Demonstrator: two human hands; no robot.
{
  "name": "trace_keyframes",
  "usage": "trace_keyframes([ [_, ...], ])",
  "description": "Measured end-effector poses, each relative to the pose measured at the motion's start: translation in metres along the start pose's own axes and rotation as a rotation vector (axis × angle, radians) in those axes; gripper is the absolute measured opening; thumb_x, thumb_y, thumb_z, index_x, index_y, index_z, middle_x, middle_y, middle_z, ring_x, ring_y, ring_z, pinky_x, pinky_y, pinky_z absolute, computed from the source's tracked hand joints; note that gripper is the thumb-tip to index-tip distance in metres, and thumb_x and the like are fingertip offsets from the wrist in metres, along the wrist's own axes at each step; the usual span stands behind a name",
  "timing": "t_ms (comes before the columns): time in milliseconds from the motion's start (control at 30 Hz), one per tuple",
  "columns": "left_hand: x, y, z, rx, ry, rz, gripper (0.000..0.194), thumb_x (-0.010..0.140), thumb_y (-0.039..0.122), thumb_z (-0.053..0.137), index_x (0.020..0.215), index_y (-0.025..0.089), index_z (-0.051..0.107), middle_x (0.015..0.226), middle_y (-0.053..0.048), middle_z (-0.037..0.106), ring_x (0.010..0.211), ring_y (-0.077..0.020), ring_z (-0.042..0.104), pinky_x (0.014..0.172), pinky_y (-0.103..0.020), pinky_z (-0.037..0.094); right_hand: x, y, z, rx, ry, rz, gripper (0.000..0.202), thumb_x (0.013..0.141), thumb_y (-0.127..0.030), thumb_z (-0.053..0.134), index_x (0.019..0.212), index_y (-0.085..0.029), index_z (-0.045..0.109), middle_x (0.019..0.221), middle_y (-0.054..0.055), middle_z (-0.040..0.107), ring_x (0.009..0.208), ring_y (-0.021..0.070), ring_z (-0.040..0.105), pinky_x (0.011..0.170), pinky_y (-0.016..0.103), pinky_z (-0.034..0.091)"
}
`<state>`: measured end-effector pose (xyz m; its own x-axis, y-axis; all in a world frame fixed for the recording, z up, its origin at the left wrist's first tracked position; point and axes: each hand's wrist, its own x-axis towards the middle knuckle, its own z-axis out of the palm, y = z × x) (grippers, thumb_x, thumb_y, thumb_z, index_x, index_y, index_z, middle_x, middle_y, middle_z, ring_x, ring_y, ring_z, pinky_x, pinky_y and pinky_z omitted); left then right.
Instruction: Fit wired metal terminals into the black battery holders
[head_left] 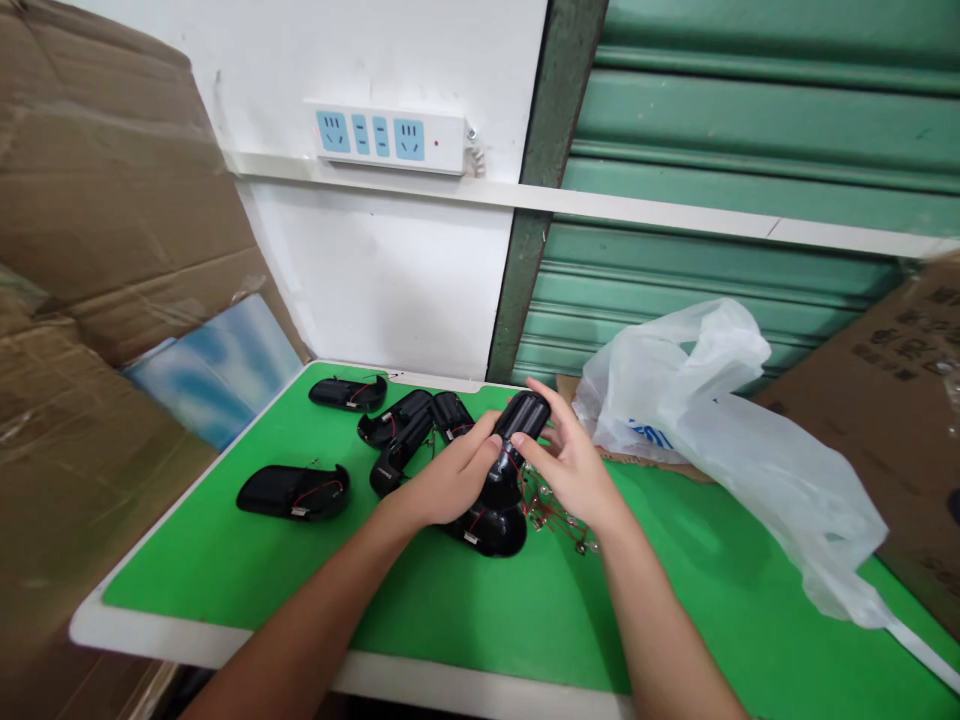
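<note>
Between my two hands is a black plastic housing (523, 415) with battery-like slots, raised above the table. My left hand (461, 470) grips its left side, thumb pressed on the front face. My right hand (570, 460) holds the right side, with its thumb also on the front and the fingers behind. Below my hands lies another glossy black housing (499, 532) with a small white connector. Just right of it, red wires with small metal contacts (559, 515) lie in a loose tangle, partly behind my right hand.
More black housings with thin red wires, one at the near left (292, 492) and one at the far left (346, 393), lie on the green mat (247, 560). A white plastic bag (675, 390) sits at right. Cardboard boxes (112, 180) flank the table. A power strip (390, 138) is on the wall.
</note>
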<state>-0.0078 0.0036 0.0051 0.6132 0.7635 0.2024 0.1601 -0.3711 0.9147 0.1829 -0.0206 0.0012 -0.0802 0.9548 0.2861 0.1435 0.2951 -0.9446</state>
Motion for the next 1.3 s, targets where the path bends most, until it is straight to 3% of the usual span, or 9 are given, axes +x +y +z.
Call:
trace_keyframes([
  [133,-0.001,-0.002,0.0,0.024,-0.023,-0.059,0.051,0.111,0.044,0.03,0.151,0.017,0.045,0.132,-0.01,0.065,0.121,-0.0227,0.059,0.117,-0.041,0.041,0.001,0.003,0.001,-0.01,-0.008,0.007,0.07,0.096,-0.041,0.068,0.159,-0.03,0.038,0.163,0.009,0.044,0.135,0.0266,0.06,0.118,0.047,0.047],
  [367,0.0,0.002,-0.002,-0.062,-0.01,-0.121,0.059,0.106,0.057,0.039,0.155,0.023,0.046,0.155,-0.008,0.054,0.141,-0.0251,0.051,0.123,-0.04,0.037,0.003,0.004,0.001,0.075,-0.02,-0.018,0.071,0.097,-0.036,0.065,0.161,-0.032,0.035,0.152,0.008,0.058,0.135,0.0258,0.06,0.115,0.048,0.05],
  [567,0.0,-0.002,-0.004,-0.068,0.008,-0.219,0.077,0.101,0.067,0.042,0.162,0.02,0.04,0.17,-0.007,0.036,0.16,-0.0313,0.027,0.132,-0.044,0.022,0.0,-0.001,0.002,0.043,-0.045,0.012,0.076,0.092,-0.027,0.068,0.16,-0.031,0.035,0.146,0.009,0.061,0.13,0.0267,0.063,0.109,0.049,0.054],
  [700,-0.002,-0.008,-0.005,-0.059,0.023,-0.311,0.082,0.098,0.07,0.047,0.163,0.02,0.039,0.171,-0.009,0.032,0.161,-0.0354,0.024,0.132,-0.052,0.02,-0.001,-0.003,0.001,0.03,-0.051,0.017,0.076,0.089,-0.025,0.071,0.157,-0.03,0.038,0.15,0.009,0.057,0.134,0.0272,0.059,0.111,0.048,0.051],
  [867,-0.003,-0.014,-0.006,-0.059,-0.006,-0.331,0.089,0.097,0.073,0.045,0.165,0.018,0.033,0.173,-0.009,0.024,0.163,-0.0345,0.018,0.133,-0.051,0.014,-0.001,-0.002,-0.001,0.013,-0.072,-0.003,0.071,0.09,-0.026,0.073,0.153,-0.03,0.042,0.152,0.008,0.053,0.135,0.0257,0.056,0.118,0.047,0.044],
  [1100,-0.002,-0.01,-0.005,-0.048,0.0,-0.243,0.079,0.101,0.067,0.043,0.163,0.019,0.038,0.171,-0.007,0.032,0.161,-0.0329,0.026,0.133,-0.05,0.017,-0.001,0.0,-0.002,0.013,-0.093,-0.009,0.066,0.092,-0.031,0.072,0.151,-0.03,0.042,0.15,0.009,0.053,0.138,0.0251,0.053,0.122,0.047,0.04],
  [1300,-0.001,-0.012,-0.006,-0.054,0.01,-0.246,0.073,0.101,0.062,0.045,0.161,0.021,0.042,0.169,-0.007,0.038,0.16,-0.0316,0.029,0.133,-0.049,0.019,0.0,0.003,-0.002,-0.002,-0.099,-0.003,0.073,0.092,-0.032,0.073,0.155,-0.032,0.038,0.155,0.008,0.049,0.141,0.0255,0.052,0.123,0.048,0.039],
])
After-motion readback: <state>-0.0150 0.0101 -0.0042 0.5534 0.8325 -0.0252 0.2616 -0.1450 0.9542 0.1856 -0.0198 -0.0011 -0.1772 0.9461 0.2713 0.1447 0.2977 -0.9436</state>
